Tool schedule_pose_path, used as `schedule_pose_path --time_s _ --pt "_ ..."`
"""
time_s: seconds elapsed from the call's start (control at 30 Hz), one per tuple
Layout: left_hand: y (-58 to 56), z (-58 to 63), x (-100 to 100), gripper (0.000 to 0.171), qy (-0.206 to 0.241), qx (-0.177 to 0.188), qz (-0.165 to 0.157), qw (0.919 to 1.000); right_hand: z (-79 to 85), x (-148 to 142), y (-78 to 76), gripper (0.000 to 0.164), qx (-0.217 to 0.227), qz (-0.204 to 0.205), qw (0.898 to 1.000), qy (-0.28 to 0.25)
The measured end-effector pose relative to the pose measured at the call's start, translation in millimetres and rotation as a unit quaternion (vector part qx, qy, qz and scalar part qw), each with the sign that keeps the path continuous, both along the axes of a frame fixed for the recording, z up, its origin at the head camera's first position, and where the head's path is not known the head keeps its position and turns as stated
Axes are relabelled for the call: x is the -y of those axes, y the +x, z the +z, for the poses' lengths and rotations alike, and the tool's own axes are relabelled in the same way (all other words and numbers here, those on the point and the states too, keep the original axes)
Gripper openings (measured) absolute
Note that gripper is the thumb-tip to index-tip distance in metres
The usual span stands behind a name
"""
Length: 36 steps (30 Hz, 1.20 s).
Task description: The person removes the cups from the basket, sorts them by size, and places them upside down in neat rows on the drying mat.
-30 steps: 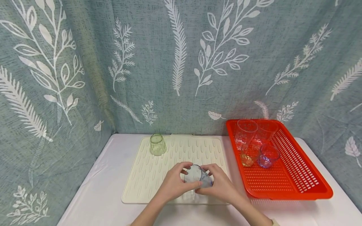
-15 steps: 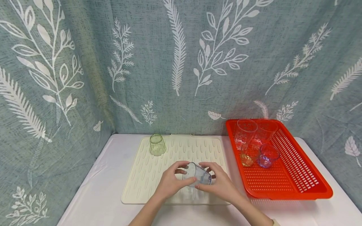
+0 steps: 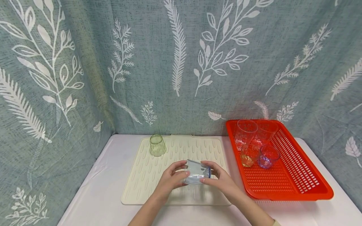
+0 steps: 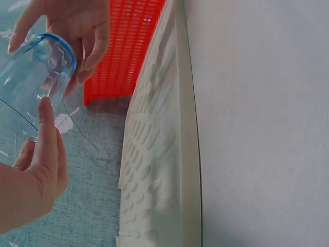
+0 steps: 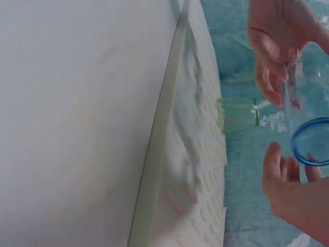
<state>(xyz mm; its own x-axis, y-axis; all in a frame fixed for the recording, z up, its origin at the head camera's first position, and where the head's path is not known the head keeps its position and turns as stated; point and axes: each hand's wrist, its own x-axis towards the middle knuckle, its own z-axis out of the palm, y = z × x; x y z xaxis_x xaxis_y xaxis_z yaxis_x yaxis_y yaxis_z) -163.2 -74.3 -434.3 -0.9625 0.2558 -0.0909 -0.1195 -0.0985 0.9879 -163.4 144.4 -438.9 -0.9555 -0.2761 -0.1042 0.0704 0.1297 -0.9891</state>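
Above the cream draining mat (image 3: 147, 175), a clear drinking glass (image 3: 197, 172) with a blue-tinted base is held on its side. Its rim points left and its base right in the head view. My left hand (image 3: 171, 179) grips the rim end, thumb in front and fingers curved round it. At the base end my right hand (image 3: 219, 179) holds the glass between thumb and fingers. In the left wrist view the blue base of the glass (image 4: 56, 49) lies close to the right hand (image 4: 82, 31). A green glass (image 3: 157, 145) stands upside down at the mat's back left.
To the right stands a red plastic basket (image 3: 294, 185) with slotted sides. In it are a tall clear glass (image 3: 246, 133), another clear glass (image 3: 264, 135), a yellow-based glass (image 3: 249, 157) and a purple-blue glass (image 3: 268, 158). A patterned curtain (image 3: 141, 78) hangs behind the white table (image 3: 96, 188).
Between my hands the glass has turned: its rim, earlier tilted toward the viewer, now faces left and the base points right. My left fingers have shifted along the rim. Green glass and basket are unchanged.
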Motion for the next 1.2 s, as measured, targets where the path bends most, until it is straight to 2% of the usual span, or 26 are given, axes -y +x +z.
schedule_pose_path --time_s 0.17,0.4,0.93,1.2 --pt "0.4 0.4 0 0.057 0.033 0.018 0.008 0.9993 -0.4 0 -0.5 0.063 0.039 0.008 0.998 -0.047" --pt "-0.3 -0.8 0 0.058 0.053 0.032 0.008 0.9980 1.2 1 0.6 0.072 0.084 0.015 0.992 -0.097" --pt "1.5 -1.1 4 0.061 0.065 0.043 -0.005 0.9969 0.3 11 4.1 0.076 0.095 -0.018 0.985 -0.146" --pt "2.5 -3.8 7 0.061 0.054 0.038 0.003 0.9978 -2.1 15 2.8 0.073 0.097 -0.023 0.981 -0.165"
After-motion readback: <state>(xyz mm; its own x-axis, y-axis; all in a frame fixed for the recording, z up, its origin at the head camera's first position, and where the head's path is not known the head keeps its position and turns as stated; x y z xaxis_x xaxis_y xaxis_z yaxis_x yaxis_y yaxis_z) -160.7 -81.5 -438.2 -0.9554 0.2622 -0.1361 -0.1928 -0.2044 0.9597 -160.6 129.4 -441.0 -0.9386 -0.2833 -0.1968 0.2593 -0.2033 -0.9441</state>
